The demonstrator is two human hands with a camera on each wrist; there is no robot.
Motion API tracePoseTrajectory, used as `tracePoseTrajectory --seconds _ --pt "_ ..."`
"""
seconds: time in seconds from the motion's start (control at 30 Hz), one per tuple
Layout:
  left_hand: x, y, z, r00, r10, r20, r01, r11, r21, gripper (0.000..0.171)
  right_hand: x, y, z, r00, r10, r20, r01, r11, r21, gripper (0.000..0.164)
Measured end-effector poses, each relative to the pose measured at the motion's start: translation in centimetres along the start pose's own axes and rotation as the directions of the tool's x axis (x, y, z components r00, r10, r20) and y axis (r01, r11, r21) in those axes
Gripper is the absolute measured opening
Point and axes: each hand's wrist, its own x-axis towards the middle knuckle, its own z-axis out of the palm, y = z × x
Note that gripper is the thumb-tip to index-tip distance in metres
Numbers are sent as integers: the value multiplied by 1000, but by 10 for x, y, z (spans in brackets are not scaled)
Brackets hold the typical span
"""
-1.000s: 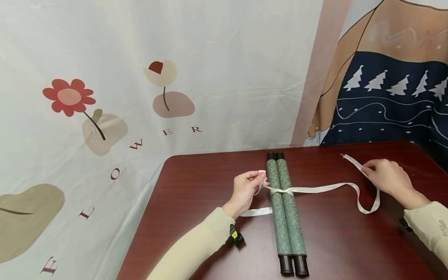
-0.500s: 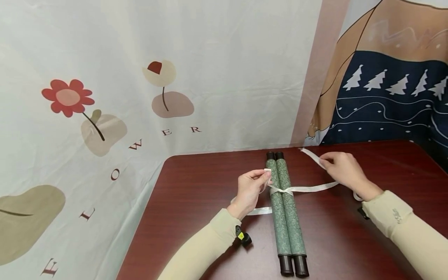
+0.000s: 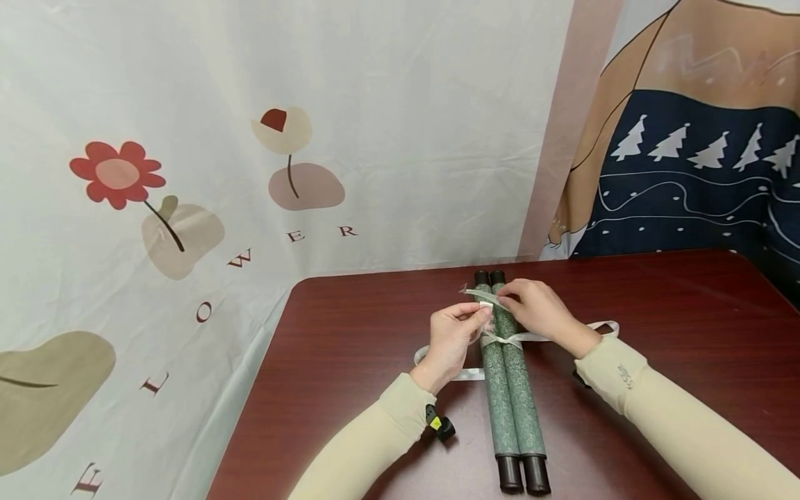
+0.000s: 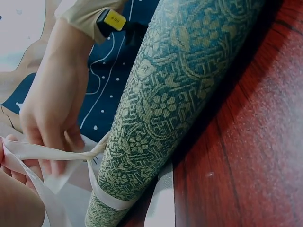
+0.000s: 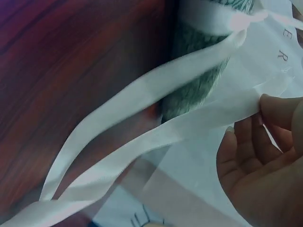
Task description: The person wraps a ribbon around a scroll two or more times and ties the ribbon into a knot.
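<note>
Two green patterned scroll rolls (image 3: 505, 403) with black end caps lie side by side on the table. A white ribbon (image 3: 531, 337) goes round both and crosses over itself on top. Just left of the rolls, my left hand (image 3: 451, 340) pinches one part of the ribbon between thumb and fingers. My right hand (image 3: 540, 309) is above the far half of the rolls and pinches the other part near its frayed tip, close to the left fingertips. In the right wrist view, that ribbon part (image 5: 156, 137) loops back from the right hand (image 5: 265, 165) towards the crossing.
The dark red wooden table (image 3: 350, 333) extends to both sides of the rolls. Behind its far edge hangs a pale curtain (image 3: 425, 139) with printed flowers, and a navy cloth (image 3: 694, 187) with trees at the right. A small black wrist device (image 3: 440, 423) hangs below the left cuff.
My right hand has swept left from the table's right side to above the rolls, bringing the ribbon end across them. My left hand has shifted slightly right, still pinching the ribbon.
</note>
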Motion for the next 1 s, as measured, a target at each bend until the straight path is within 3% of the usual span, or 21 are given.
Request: tracePoseTrajectory --seconds 0.43,0.67,0.83,1.0 --pt "-3 -1 1 999 13 39 -13 1000 17 17 13 -13 27 990 -24 136 11 995 98 14" --pt "-3 -1 1 999 13 33 -14 1000 21 17 10 -12 17 998 42 56 -51 981 187 15" --pt "-3 -1 0 1000 10 23 -11 999 43 19 1 -14 4 995 97 -5 -90 942 323 23" --pt "-3 -3 1 1000 16 3 -16 999 39 18 -11 -26 -9 995 103 -7 -87 872 482 21"
